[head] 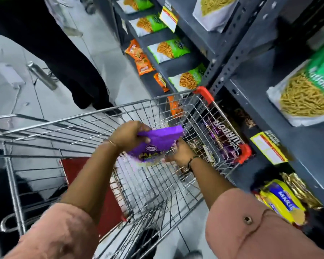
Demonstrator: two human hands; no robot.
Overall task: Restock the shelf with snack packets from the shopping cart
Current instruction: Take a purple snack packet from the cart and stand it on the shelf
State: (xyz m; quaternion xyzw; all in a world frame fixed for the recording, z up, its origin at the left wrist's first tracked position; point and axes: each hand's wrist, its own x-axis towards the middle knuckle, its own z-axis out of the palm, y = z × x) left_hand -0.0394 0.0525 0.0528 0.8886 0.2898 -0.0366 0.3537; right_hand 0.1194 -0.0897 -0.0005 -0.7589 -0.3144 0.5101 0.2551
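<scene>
A purple snack packet (157,143) hangs over the wire shopping cart (94,116). My left hand (129,135) grips its top edge from the left. My right hand (180,154) holds its lower right side, fingers partly hidden behind it. The cart's basket below looks nearly bare, with wire mesh showing. The dark metal shelf (247,71) stands right of the cart. On a low level just beyond the cart's right wall lie more purple packets (224,141).
Green and white packets (168,50) and orange packets (140,58) line the shelf levels ahead. A yellow and blue packet (282,202) lies at the lower right. A person in black (51,43) stands ahead of the cart. A steel bottle (41,75) lies on the floor.
</scene>
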